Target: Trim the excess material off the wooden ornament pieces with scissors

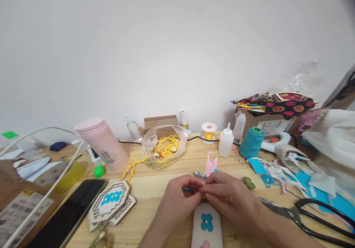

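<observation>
My left hand (184,196) and my right hand (229,192) meet fingertip to fingertip over the table. Both are closed in a pinch, and what lies between the fingers is too small and hidden to name. A bit of blue shows by the left fingers. Just below my fingers lies a pale rounded tag (213,231) with a blue four-petal flower (206,222) and part of a pink one. Behind the hands are a pink cut-out sheet (211,164) and a grey patterned tube-like item (200,175), partly covered by my fingers.
Black-handled scissors (294,214) and blue scraps (313,187) lie right. A glue bottle (226,141), teal thread cone (252,143) and bag of yellow cords (166,146) stand behind. Left are lattice ornaments (111,201), a phone (69,213) and a pink tumbler (101,142).
</observation>
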Tool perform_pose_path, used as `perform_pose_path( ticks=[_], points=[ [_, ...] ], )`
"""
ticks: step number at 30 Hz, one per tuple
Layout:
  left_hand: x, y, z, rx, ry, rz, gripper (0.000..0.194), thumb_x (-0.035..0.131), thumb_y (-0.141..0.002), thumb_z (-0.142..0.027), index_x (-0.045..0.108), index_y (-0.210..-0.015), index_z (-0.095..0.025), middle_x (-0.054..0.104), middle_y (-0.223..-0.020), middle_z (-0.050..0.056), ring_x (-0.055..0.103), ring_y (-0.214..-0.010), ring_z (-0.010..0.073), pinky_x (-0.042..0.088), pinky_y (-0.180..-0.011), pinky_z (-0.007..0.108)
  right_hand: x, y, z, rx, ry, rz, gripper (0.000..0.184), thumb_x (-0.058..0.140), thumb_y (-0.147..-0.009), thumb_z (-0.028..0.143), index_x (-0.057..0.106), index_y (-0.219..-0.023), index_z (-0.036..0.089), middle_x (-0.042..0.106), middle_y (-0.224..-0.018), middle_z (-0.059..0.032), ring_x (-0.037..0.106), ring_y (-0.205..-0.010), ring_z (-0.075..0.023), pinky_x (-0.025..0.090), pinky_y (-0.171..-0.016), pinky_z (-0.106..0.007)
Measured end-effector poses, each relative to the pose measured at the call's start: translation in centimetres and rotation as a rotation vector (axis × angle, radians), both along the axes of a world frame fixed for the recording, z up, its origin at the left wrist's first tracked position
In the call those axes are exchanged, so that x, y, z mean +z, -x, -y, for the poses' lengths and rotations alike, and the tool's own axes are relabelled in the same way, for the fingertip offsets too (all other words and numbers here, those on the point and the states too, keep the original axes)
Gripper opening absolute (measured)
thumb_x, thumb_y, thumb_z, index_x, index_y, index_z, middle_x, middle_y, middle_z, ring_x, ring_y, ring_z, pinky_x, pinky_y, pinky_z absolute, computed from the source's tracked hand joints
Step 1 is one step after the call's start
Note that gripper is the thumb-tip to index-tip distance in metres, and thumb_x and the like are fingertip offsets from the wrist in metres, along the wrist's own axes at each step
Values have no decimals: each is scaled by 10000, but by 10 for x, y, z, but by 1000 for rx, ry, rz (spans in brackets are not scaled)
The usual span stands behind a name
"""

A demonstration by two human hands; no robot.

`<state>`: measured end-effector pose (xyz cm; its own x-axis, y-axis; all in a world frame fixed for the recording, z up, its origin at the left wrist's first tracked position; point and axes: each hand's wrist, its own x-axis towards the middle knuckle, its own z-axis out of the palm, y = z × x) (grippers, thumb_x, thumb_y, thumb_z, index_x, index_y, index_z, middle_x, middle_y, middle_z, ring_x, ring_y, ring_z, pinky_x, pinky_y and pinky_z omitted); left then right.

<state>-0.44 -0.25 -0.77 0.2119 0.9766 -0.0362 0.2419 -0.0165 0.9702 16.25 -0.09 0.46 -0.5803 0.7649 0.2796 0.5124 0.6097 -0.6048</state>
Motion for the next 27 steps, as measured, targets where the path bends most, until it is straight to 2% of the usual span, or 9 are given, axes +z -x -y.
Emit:
perform_pose_path(
  ticks=[7, 10, 14, 16, 20, 27],
  points=[
    [1, 0, -1, 6, 2, 14, 162, 545, -651, -101, 651, -764, -148, 676, -750, 53, 604, -712, 177, 501, -625, 278, 3, -3, 3, 36, -61, 100, 265, 391, -850, 203, 594, -1005, 275, 545, -848, -27, 498, -743, -134, 383, -623, -232],
    [2, 0, -1, 12, 12, 22, 147, 552, -647, -105, 644, -757, -140, 671, -756, 62, 602, -717, 182, 501, -629, 288, 1, -4, 2, 48, -2, 42, 290, 416, -836, 178, 575, -1047, 297, 540, -865, -17, 507, -754, -126, 391, -632, -223],
    [4, -1, -1, 43, 61, 58, 125, 594, -633, -132, 631, -752, -134, 656, -693, 50, 605, -674, 178, 505, -631, 307, -5, -5, -3, -38, 62, -95, 267, 443, -824, 169, 615, -992, 283, 555, -791, -2, 526, -705, -108, 397, -607, -201],
    [4, -1, -2, 52, 94, 89, 151, 611, -622, -129, 621, -773, -136, 652, -666, 37, 610, -648, 171, 504, -633, 312, -8, -5, -6, -76, 35, -109, 238, 474, -810, 181, 635, -958, 275, 571, -785, -5, 531, -692, -110, 397, -594, -201],
    [3, 0, -1, 9, 144, 165, 176, 628, -624, -122, 612, -797, -151, 665, -666, 23, 621, -645, 163, 500, -645, 307, -12, -3, -6, -61, -65, -92, 228, 486, -810, 195, 631, -963, 283, 588, -807, -7, 541, -726, -113, 400, -604, -201],
    [6, -1, 0, -61, 175, 155, 240, 667, -618, -156, 608, -850, -149, 694, -701, 42, 633, -672, 181, 494, -653, 309, -13, -2, -3, -50, -166, -55, 194, 480, -821, 208, 641, -919, 256, 591, -787, -25, 538, -706, -119, 408, -594, -211]
  ],
)
